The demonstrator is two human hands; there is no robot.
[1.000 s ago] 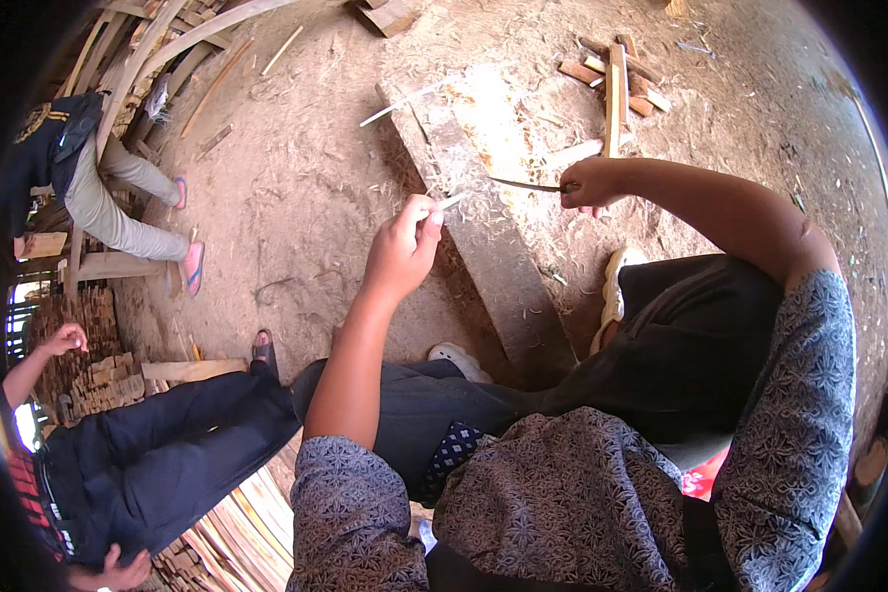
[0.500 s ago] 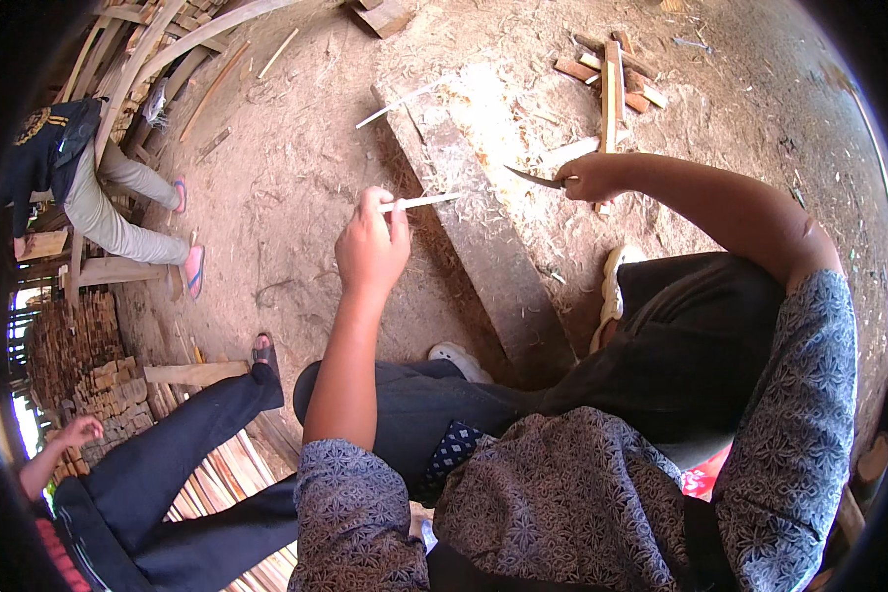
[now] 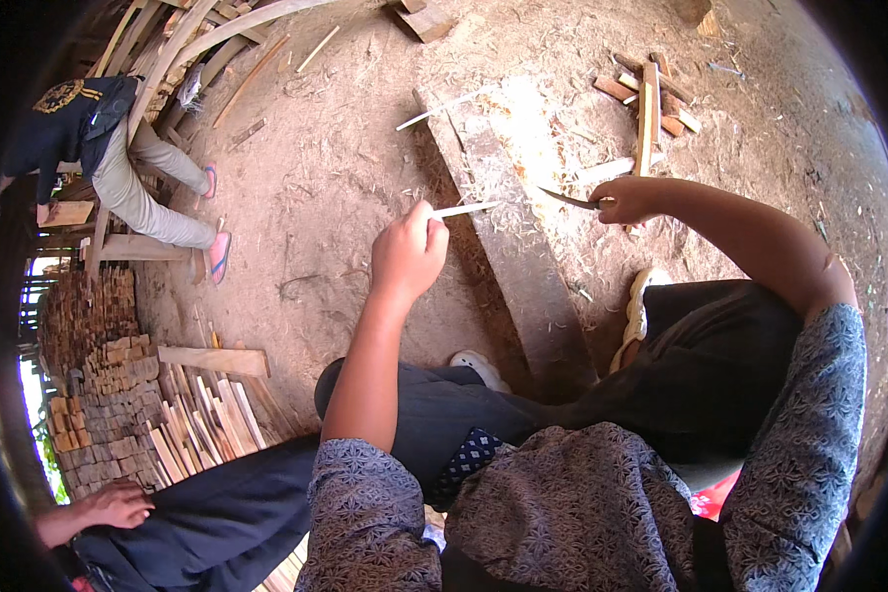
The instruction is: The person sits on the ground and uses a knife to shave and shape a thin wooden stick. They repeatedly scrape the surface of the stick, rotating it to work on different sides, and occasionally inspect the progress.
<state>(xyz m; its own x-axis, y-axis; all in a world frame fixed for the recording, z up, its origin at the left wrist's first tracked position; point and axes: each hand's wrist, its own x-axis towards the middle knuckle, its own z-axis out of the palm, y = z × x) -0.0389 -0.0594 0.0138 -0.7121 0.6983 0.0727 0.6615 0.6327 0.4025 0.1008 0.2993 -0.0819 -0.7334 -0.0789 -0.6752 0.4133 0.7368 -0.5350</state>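
Note:
My left hand (image 3: 408,254) is closed round one end of a thin, pale wooden strip (image 3: 466,209). The strip points right, above a wide dark plank (image 3: 523,257) that lies on the ground between my feet. In my right hand (image 3: 629,200) is a knife with a slim, curved dark blade (image 3: 567,199), its tip pointing left toward the strip. A gap separates blade and strip. My fingers hide most of the knife's handle. Pale shavings are scattered on the plank and around it.
Another thin strip (image 3: 444,107) rests across the plank's far end. Wood offcuts (image 3: 651,99) lie heaped at the far right. One person (image 3: 153,197) bends at the far left; another person's leg (image 3: 217,508) stretches in at the near left, by stacked wood blocks (image 3: 109,395).
The view has shifted, so the scene sits farther right and lower. Both hands still hold strip and knife apart. The near-left person's leg and hand have moved.

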